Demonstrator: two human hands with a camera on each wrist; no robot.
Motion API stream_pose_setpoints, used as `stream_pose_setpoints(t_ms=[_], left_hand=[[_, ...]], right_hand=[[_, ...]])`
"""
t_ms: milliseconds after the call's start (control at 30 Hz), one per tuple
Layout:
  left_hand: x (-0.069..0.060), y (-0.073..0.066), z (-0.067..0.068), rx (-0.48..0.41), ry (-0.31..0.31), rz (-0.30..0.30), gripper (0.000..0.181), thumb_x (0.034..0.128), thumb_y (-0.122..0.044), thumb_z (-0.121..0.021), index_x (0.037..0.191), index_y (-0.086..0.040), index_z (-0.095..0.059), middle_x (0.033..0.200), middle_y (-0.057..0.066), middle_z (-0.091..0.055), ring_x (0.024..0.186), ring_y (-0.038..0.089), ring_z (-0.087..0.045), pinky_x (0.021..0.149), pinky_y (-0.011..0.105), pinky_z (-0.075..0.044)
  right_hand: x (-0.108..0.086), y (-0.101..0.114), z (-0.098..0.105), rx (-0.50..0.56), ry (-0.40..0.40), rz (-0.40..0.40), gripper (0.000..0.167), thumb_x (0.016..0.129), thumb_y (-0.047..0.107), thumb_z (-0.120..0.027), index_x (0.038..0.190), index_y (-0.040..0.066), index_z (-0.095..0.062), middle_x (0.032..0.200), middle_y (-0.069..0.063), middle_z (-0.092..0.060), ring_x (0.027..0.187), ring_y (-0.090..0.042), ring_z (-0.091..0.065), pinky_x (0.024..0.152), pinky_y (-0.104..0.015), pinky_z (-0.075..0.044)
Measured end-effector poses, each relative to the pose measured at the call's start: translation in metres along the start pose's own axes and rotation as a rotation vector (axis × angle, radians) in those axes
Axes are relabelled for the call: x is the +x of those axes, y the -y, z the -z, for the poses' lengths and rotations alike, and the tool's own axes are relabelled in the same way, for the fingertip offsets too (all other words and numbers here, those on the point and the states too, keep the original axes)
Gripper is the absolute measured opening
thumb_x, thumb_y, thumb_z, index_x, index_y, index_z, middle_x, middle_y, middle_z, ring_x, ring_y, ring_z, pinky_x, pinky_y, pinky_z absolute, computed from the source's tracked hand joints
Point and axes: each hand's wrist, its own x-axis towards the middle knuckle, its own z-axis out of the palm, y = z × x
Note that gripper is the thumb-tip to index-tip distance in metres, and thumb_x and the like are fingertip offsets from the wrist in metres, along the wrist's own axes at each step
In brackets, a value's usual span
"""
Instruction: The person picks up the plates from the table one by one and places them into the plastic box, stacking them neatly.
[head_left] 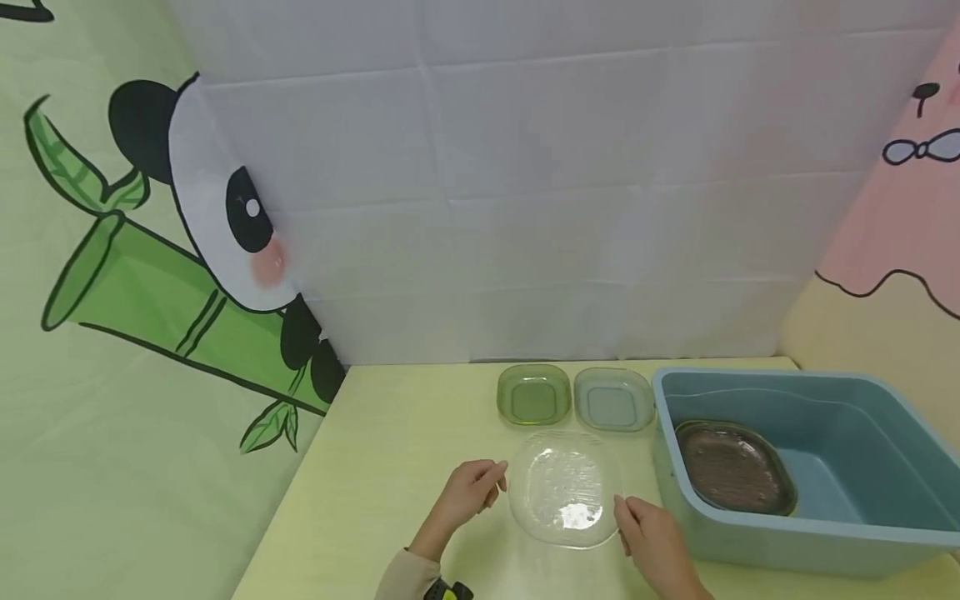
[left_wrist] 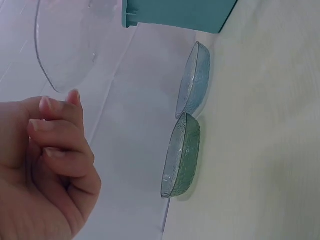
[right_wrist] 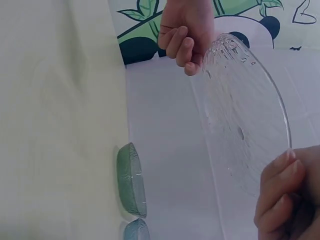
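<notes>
A clear glass plate [head_left: 564,487] is held tilted above the table between both hands. My left hand [head_left: 471,493] is at its left rim, with thumb and index fingertips pinching the edge and the other fingers curled in. At the opposite side, my right hand [head_left: 651,533] grips the rim between thumb and curled fingers; the right wrist view shows these fingers [right_wrist: 277,200] closely. Behind the plate, a green glass dish [head_left: 534,395] and a pale blue glass dish [head_left: 613,400] sit side by side on the table.
On the right stands a large blue plastic tub [head_left: 817,533]. A dark brown glass dish [head_left: 735,467] lies inside it, against the left wall. The pale yellow table [head_left: 405,417] meets a white cloth backdrop [head_left: 525,208]; a panda drawing [head_left: 217,200] is at left.
</notes>
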Motion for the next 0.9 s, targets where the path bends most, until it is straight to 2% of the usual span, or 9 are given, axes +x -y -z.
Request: stream_pose_setpoints(t_ms=[100, 167, 267, 367, 433, 500, 600, 800, 900], left_hand=[[-0.001, 0.005, 0.003, -0.003, -0.023, 0.022, 0.048, 0.0961, -0.040, -0.042, 0.076, 0.000, -0.060, 0.049, -0.004, -0.043, 0.040, 0.005, -0.035, 0.040, 0.020, -0.030], [-0.003, 0.008, 0.006, 0.005, -0.030, 0.034, 0.048, 0.0958, -0.041, -0.042, 0.076, -0.001, -0.060, 0.049, -0.004, -0.043, 0.040, 0.004, -0.035, 0.040, 0.020, -0.030], [-0.006, 0.011, 0.009, 0.028, -0.031, 0.040, 0.046, 0.0955, -0.040, -0.044, 0.075, -0.002, -0.061, 0.050, -0.004, -0.044, 0.041, 0.005, -0.036, 0.041, 0.021, -0.031], [-0.009, 0.014, 0.012, 0.040, -0.025, 0.050, 0.045, 0.0951, -0.039, -0.045, 0.075, -0.003, -0.062, 0.051, -0.004, -0.045, 0.042, 0.006, -0.036, 0.041, 0.021, -0.032], [-0.010, 0.016, 0.014, 0.045, -0.018, 0.051, 0.044, 0.0950, -0.038, -0.046, 0.076, -0.002, -0.062, 0.051, -0.005, -0.045, 0.042, 0.006, -0.036, 0.042, 0.021, -0.032], [-0.012, 0.019, 0.014, 0.045, -0.010, 0.058, 0.043, 0.0946, -0.038, -0.047, 0.077, -0.001, -0.062, 0.051, -0.005, -0.045, 0.043, 0.006, -0.036, 0.042, 0.020, -0.032], [-0.014, 0.022, 0.014, 0.047, 0.006, 0.064, 0.042, 0.0944, -0.036, -0.048, 0.078, -0.001, -0.062, 0.052, -0.005, -0.045, 0.043, 0.006, -0.036, 0.042, 0.020, -0.032], [-0.017, 0.027, 0.016, 0.073, 0.010, 0.067, 0.036, 0.0944, -0.031, -0.050, 0.088, 0.003, -0.062, 0.052, -0.005, -0.045, 0.043, 0.007, -0.037, 0.043, 0.021, -0.033], [-0.019, 0.028, 0.019, 0.087, 0.005, 0.071, 0.035, 0.0941, -0.031, -0.050, 0.089, 0.002, -0.062, 0.052, -0.006, -0.046, 0.043, 0.007, -0.037, 0.043, 0.022, -0.034]], right_hand=[[-0.004, 0.009, 0.011, 0.053, 0.015, -0.038, 0.043, 0.098, 0.024, -0.043, 0.056, 0.011, -0.045, 0.045, 0.005, -0.041, 0.038, -0.007, -0.037, 0.043, -0.021, -0.033], [-0.007, 0.015, 0.020, 0.074, -0.015, -0.032, 0.044, 0.098, 0.024, -0.043, 0.056, 0.010, -0.045, 0.044, 0.005, -0.041, 0.036, -0.006, -0.037, 0.041, -0.021, -0.034], [-0.010, 0.021, 0.038, 0.067, -0.144, 0.046, 0.044, 0.096, 0.020, -0.046, 0.052, 0.012, -0.044, 0.041, 0.008, -0.040, 0.034, -0.003, -0.035, 0.040, -0.021, -0.033], [-0.010, 0.023, 0.062, -0.002, -0.280, 0.122, 0.045, 0.094, 0.019, -0.048, 0.050, 0.015, -0.042, 0.039, 0.013, -0.037, 0.036, -0.001, -0.031, 0.042, -0.021, -0.029], [-0.007, 0.021, 0.080, -0.060, -0.322, 0.135, 0.045, 0.095, 0.021, -0.046, 0.051, 0.015, -0.042, 0.040, 0.012, -0.037, 0.038, -0.003, -0.029, 0.044, -0.023, -0.027], [-0.002, 0.016, 0.096, -0.098, -0.313, 0.112, 0.046, 0.097, 0.026, -0.042, 0.053, 0.015, -0.043, 0.042, 0.009, -0.039, 0.039, -0.006, -0.029, 0.045, -0.024, -0.026], [0.008, 0.006, 0.118, -0.147, -0.251, 0.069, 0.048, 0.099, 0.034, -0.035, 0.058, 0.012, -0.046, 0.048, 0.004, -0.043, 0.041, -0.009, -0.030, 0.044, -0.026, -0.026], [0.027, -0.018, 0.153, -0.288, -0.179, 0.091, 0.047, 0.100, 0.034, -0.030, 0.065, 0.011, -0.050, 0.053, 0.001, -0.047, 0.043, -0.009, -0.034, 0.045, -0.027, -0.027], [0.033, -0.027, 0.169, -0.363, -0.124, 0.067, 0.049, 0.101, 0.036, -0.026, 0.068, 0.010, -0.051, 0.056, -0.001, -0.048, 0.045, -0.012, -0.036, 0.045, -0.029, -0.026]])
